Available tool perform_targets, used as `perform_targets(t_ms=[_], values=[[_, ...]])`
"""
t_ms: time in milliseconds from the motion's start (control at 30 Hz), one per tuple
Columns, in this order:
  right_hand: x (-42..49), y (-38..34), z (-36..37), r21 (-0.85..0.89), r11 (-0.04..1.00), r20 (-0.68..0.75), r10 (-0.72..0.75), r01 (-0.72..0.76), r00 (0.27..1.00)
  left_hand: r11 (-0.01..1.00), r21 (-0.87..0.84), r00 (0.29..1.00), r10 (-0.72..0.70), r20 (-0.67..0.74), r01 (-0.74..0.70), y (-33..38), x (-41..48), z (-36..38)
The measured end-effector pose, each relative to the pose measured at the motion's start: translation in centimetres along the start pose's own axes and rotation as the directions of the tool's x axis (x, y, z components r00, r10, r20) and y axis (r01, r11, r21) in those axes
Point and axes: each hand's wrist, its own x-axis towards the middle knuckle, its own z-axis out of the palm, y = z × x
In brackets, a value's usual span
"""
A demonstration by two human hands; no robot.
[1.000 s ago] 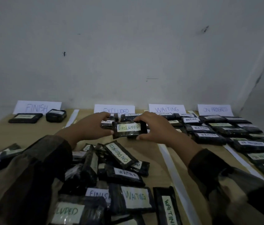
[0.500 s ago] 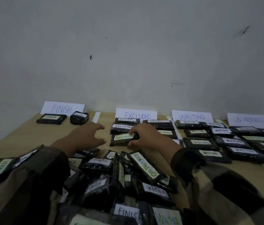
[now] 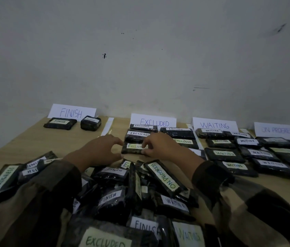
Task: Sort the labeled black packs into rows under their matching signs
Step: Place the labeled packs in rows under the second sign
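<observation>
Pinching the right part of a black EXCLUDED pack (image 3: 133, 148) with the right hand (image 3: 160, 148), fingers curled onto its label, thumb at its near edge; pack flat on the wooden table (image 3: 33, 143), in line below the EXCLUDED sign (image 3: 153, 121) and just in front of other packs with the same label. Left hand (image 3: 101, 150) curved into a C at that pack's left end, forefinger and thumb close to its corner; impossible to tell whether touching or gripping. Along the wall, from the left: FINISH sign (image 3: 72, 111) with two FINISH packs (image 3: 60, 123) side by side below it, a white paper strip (image 3: 107, 128), the EXCLUDED sign, then the WAITING sign (image 3: 215, 124) over several rows of WAITING packs (image 3: 224, 154), and at far right the ON PROGRESS sign (image 3: 277, 130), faint, above blurred ON PROGRESS packs (image 3: 276, 142). Across the near edge, between and under both plaid sleeves, an unsorted heap (image 3: 115, 198) of mixed labels, one long ON PROGRESS piece slanting on top.
</observation>
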Motion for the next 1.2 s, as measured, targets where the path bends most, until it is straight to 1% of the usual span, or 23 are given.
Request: perform_targets(t_ms=[67,133,200,300,367,433,533,600,767,833,933,1000,1067,1133,1200], values=[[-0.9,-0.5,0.0,0.051,0.998,0.127,0.020,-0.026,0.992,1.000,0.004,1.000,0.004,0.014,-0.004,0.2,-0.2,0.1],[-1.8,-1.0,0.2,0.059,0.996,0.265,0.046,-0.064,0.963,1.000,-0.012,0.999,0.015,0.034,-0.014,0.3,-0.4,0.2],[-2.7,-1.4,0.1,0.102,0.992,0.322,0.044,-0.081,0.946,0.999,-0.049,0.998,0.025,0.054,-0.023,0.7,-0.7,0.2],[-3.8,-1.8,-0.6,0.181,0.978,0.345,0.033,-0.101,0.938,0.992,-0.124,0.995,0.047,0.086,-0.036,1.5,-1.1,0.2],[-4.5,-2.0,-0.8,0.234,0.963,0.343,0.050,-0.136,0.938,0.988,-0.145,0.993,0.071,0.092,-0.057,2.1,-1.3,0.3],[-5.0,-1.8,-0.8,0.299,0.938,0.310,0.077,-0.174,0.947,0.984,-0.167,0.992,0.081,0.101,-0.063,2.6,-1.6,0.4],[-5.8,-1.3,-0.7,0.451,0.858,0.259,0.138,-0.246,0.956,0.977,-0.203,0.988,0.097,0.118,-0.072,3.3,-2.1,0.4],[-6.3,-0.9,-0.7,0.521,0.810,0.253,0.154,-0.269,0.955,0.970,-0.231,0.986,0.111,0.124,-0.080,3.8,-2.4,0.2],[-7.6,-0.1,-1.1,0.602,0.733,0.282,0.176,-0.317,0.943,0.945,-0.310,0.981,0.150,0.122,-0.105,5.0,-2.9,-0.1],[-8.2,0.2,-1.6,0.628,0.706,0.295,0.174,-0.328,0.940,0.944,-0.298,0.978,0.183,0.101,-0.145,5.7,-3.0,0.0],[-9.3,0.5,-2.5,0.688,0.632,0.342,0.152,-0.357,0.927,0.942,-0.278,0.969,0.224,0.102,-0.188,7.1,-3.2,0.1],[-9.9,0.5,-2.8,0.713,0.606,0.339,0.142,-0.353,0.930,0.930,-0.301,0.959,0.257,0.117,-0.212,8.0,-3.2,0.2],[-10.3,0.5,-3.0,0.743,0.586,0.294,0.147,-0.323,0.944,0.910,-0.359,0.957,0.265,0.119,-0.207,8.8,-3.2,0.3],[-10.8,0.5,-3.4,0.802,0.530,0.236,0.146,-0.277,0.961,0.869,-0.470,0.963,0.241,0.124,-0.157,9.4,-3.2,0.3],[-11.3,0.7,-3.9,0.865,0.456,0.158,0.151,-0.210,0.976,0.797,-0.597,0.962,0.227,0.155,-0.092,9.8,-3.2,0.1]])
